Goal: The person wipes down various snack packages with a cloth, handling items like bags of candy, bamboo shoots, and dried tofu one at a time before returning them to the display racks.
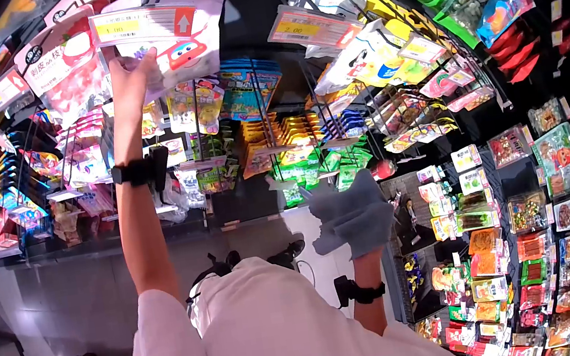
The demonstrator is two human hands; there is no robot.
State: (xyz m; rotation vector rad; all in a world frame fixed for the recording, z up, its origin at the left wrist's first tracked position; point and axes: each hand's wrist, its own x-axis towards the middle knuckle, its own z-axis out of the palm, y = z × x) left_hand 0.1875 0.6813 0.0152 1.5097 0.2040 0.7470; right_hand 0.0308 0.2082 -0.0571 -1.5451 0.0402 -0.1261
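Note:
My left hand [131, 83] is raised to the rack and closed at the lower left edge of a lavender candy bag [199, 47], its thumb across the front. Some of its fingers are hidden behind the bag and a price tag [144, 25]. To the left hangs a pink-and-white candy bag [62, 67] with fruit printed on it. Lower down on the right, a grey cloth [353, 215] covers most of my right hand [367, 258], which grips it. The cloth hangs loosely, away from the racks.
Hooks with several rows of snack bags run across the front, including orange packets [261, 141] and green packets [352, 160]. Another price tag [314, 26] sticks out on the right. A display wall of small packets [487, 251] stands at the right, and light floor [60, 300] shows below.

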